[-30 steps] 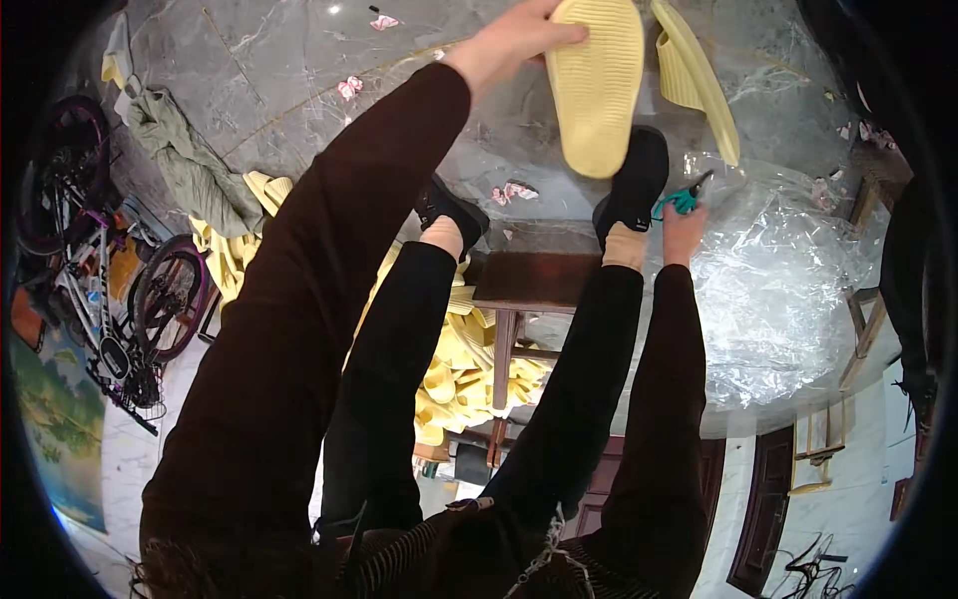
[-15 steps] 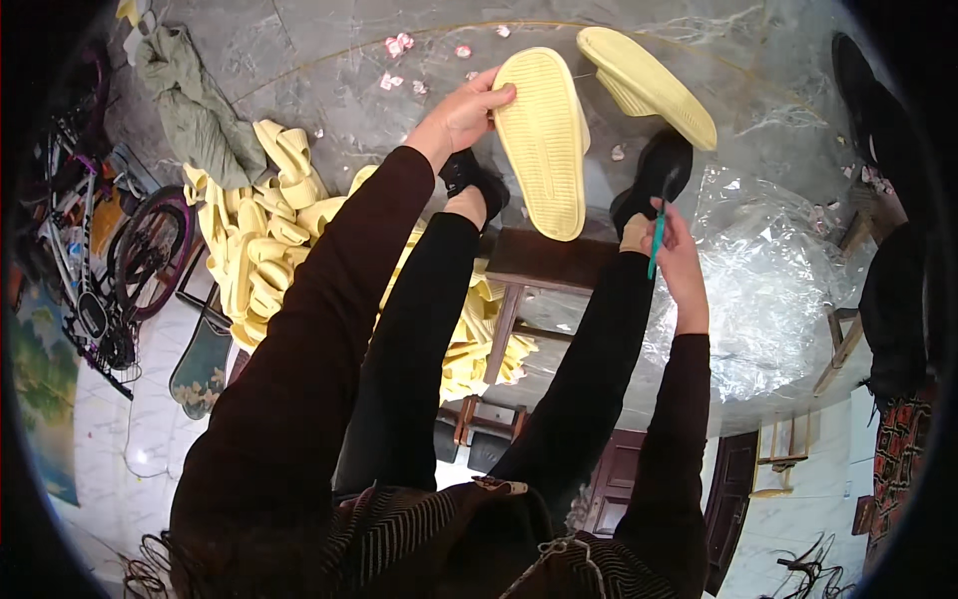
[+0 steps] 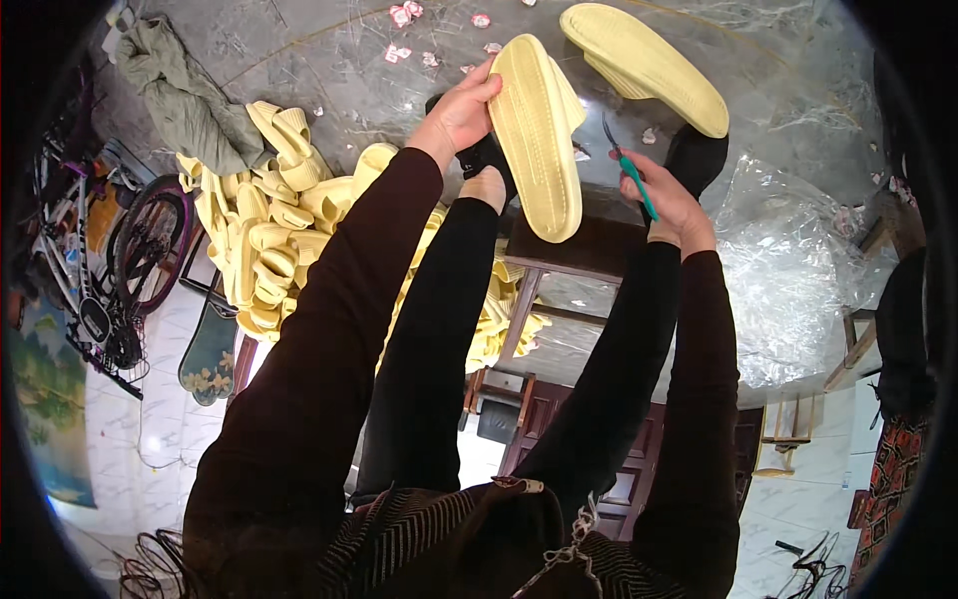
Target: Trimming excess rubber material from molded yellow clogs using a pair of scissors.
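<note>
A pale yellow slide slipper [image 3: 537, 145] is gripped near its upper left edge by my left hand [image 3: 461, 115], with the thumb on the ribbed sole, which faces me. Its lower end is over a dark wooden stool [image 3: 579, 255]; whether they touch I cannot tell. My right hand [image 3: 664, 200] is closed around a teal-handled knife [image 3: 638, 185] with a thin curved blade. The blade points up and left, to the right of the slipper and apart from it. A second yellow slipper [image 3: 649, 70] lies tilted beyond my right shoe, its sole showing.
Many yellow slippers [image 3: 264, 240] are heaped left of my legs, beside a grey-green cloth [image 3: 180, 95]. Crumpled clear plastic [image 3: 778, 280] covers floor at right. Pinkish paper scraps [image 3: 404, 14] are scattered at the far side. A bicycle [image 3: 120, 270] is at far left.
My right hand has moved up and left toward the held slipper, turning the knife so its blade points up-left. The slipper has tilted slightly, showing more of its strap side.
</note>
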Demonstrator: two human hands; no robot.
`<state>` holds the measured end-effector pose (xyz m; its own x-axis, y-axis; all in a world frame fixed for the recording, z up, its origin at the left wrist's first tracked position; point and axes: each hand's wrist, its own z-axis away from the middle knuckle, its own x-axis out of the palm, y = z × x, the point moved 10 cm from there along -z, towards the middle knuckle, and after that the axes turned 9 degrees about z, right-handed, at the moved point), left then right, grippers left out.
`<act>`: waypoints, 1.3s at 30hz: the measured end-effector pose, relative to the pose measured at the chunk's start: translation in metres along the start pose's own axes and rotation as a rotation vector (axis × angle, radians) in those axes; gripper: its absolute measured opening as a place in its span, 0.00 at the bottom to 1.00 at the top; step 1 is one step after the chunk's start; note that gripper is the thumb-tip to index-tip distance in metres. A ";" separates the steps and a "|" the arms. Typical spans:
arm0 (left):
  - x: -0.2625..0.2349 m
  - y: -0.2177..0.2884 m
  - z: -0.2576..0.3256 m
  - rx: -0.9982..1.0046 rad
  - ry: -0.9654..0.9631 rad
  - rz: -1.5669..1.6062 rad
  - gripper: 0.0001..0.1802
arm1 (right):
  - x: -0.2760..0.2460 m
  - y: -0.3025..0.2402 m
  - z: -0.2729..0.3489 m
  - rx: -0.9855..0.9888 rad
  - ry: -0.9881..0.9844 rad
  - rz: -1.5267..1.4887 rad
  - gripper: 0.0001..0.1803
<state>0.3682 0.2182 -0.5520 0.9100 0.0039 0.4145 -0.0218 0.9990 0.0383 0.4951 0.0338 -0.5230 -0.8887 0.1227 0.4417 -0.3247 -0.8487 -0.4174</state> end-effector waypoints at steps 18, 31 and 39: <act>0.001 -0.010 -0.005 -0.068 -0.014 0.043 0.28 | -0.011 -0.013 -0.006 0.069 0.074 -0.156 0.23; -0.001 -0.012 0.023 -0.055 0.042 0.032 0.25 | -0.028 -0.030 0.042 -0.025 0.319 -0.155 0.18; 0.075 0.018 0.085 0.197 -0.005 -0.644 0.18 | -0.039 -0.049 0.101 0.030 0.690 -0.151 0.17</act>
<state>0.4007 0.2323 -0.4425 0.7647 -0.5906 0.2577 0.4489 0.7752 0.4445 0.5784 0.0187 -0.4402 -0.8401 0.5298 -0.1158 -0.4602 -0.8094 -0.3648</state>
